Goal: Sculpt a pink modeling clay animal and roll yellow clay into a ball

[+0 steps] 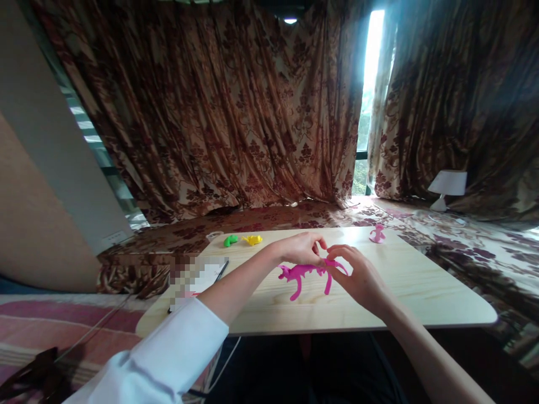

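two hands meet over the table, right of its middle, at one end of a pink animal figure. the left hand and the right hand both have thumb and forefinger pinched at the figure's right end, where a curved tail arches; the exact contact of the fingertips is too small to tell. from the fingers, most of the figure extends to the left, its long axis running left to right, head end at far left of the body and legs pointing toward the near edge. the left hand lies along the far side of the body; the right hand is nearer the tail. whether the legs rest on the table or hang just over it cannot be told.

edges and room: the near edge runs straight below the legs, with pale wood between. the widest stretch of wood lies right of the right hand, up to a rounded corner, and seems to offer the most room for moving. on the left, the forearm limits movement, with a white sheet beyond it. near the far edge stand a green piece, a yellow piece and, farther right, a small pink piece.
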`<action>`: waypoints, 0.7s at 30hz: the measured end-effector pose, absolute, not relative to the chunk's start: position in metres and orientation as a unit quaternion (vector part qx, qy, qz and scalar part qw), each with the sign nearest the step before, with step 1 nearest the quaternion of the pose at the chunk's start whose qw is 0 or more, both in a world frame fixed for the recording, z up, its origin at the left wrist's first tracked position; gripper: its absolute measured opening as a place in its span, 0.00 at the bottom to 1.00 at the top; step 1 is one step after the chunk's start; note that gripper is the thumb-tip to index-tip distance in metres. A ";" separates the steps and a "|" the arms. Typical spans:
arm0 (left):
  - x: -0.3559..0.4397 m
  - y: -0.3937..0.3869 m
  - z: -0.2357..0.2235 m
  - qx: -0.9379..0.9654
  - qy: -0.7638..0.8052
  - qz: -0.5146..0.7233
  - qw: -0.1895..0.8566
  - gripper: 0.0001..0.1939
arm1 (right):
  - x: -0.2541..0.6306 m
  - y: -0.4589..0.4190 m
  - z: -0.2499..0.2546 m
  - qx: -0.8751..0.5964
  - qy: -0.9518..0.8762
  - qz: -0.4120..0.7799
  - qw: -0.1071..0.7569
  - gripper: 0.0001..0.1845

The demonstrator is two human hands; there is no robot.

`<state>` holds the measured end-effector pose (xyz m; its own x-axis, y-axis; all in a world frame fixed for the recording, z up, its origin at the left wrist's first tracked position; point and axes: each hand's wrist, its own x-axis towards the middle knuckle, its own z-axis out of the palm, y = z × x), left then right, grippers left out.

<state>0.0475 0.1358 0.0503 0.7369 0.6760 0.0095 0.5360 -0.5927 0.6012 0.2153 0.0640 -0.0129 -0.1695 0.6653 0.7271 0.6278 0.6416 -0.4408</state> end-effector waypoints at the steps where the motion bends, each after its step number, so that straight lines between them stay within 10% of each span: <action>1: 0.049 0.134 0.054 0.883 0.337 0.123 0.302 0.22 | 0.214 0.064 -0.011 -0.428 -0.765 0.027 0.480 0.07; 11: 0.020 0.123 0.080 0.821 0.297 0.273 0.405 0.18 | 0.247 0.076 -0.007 -0.377 -0.695 0.285 0.542 0.09; 21: 0.000 0.049 0.014 0.666 0.294 0.510 0.459 0.15 | 0.233 0.069 0.005 -0.260 -0.538 0.553 0.581 0.13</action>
<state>0.0002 0.0491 0.0142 0.3081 0.8590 0.4089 -0.0766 -0.4060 0.9107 0.2334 0.0689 0.0050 -0.1909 0.9221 0.3367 -0.3631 0.2524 -0.8969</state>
